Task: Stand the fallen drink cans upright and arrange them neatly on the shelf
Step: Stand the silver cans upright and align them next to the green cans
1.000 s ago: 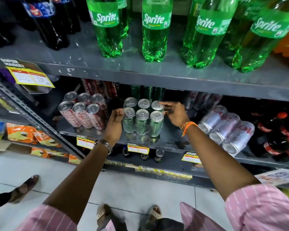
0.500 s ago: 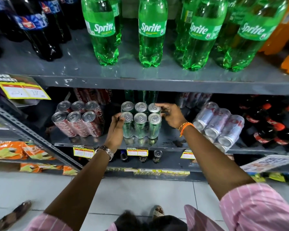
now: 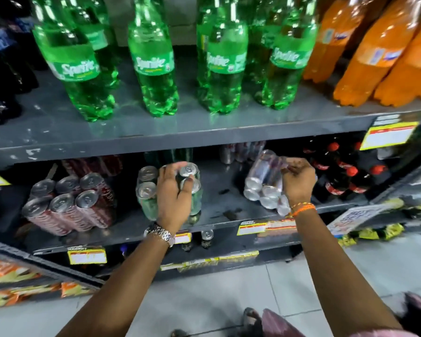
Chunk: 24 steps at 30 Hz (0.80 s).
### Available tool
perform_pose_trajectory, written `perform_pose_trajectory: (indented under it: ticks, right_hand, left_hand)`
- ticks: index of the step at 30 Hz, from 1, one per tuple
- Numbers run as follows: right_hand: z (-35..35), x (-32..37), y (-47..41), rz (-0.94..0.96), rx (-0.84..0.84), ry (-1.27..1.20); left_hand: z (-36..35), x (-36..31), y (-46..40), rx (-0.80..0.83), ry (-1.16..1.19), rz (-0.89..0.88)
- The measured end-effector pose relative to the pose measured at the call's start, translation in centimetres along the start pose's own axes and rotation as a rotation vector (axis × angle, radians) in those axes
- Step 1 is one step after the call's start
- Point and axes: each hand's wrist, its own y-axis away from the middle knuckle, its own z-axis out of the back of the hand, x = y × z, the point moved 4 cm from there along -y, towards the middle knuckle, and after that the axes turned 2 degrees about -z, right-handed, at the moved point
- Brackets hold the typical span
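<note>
The right grip [image 3: 295,177] pinches the top of the fallen silver cans [image 3: 265,183] at three o'clock on the shelf [image 3: 219,188]; the left grip [image 3: 174,188] rests spread on the green cans [image 3: 146,190]. A rushed lift could roll loose cans off the edge

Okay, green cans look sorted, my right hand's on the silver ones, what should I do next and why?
Probably tip the silver cans up onto their bases with the right hand. They lie tilted on their sides on the shelf, while the green cans under the left hand already stand upright.
</note>
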Motion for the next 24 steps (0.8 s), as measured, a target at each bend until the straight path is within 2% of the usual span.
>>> perform_pose_trajectory:
  ticks: [3,6,8,10,12,18,24]
  right_hand:
    - [2.6,-1.4,-2.0,-0.042,-0.044,0.089]
    - [3.3,-3.2,-3.8,-0.113,0.054,0.277]
    - [3.3,-4.9,-4.7,-0.250,0.138,0.360]
    - [3.1,-6.6,-5.1,-0.401,0.241,0.339]
    - [2.7,-7.8,-5.0,-0.469,0.307,0.228]
    - [2.2,-9.3,-5.4,-0.582,0.272,0.071]
    - [1.7,-9.5,-6.3,-0.537,0.382,0.050]
  left_hand:
    - [-5.6,-1.6,-1.4,0.146,-0.005,0.027]
    - [-11.7,-2.7,-2.6,0.278,0.001,0.103]
    - [-15.7,-3.1,-3.1,0.393,0.024,0.218]
    - [-19.1,-3.1,-3.6,0.527,0.019,0.313]
    - [-21.7,-2.7,-4.2,0.619,-0.038,0.349]
    - [-24.9,-1.7,-5.1,0.594,-0.088,0.441]
    - [-24.3,-0.7,-5.2,0.609,0.012,0.604]
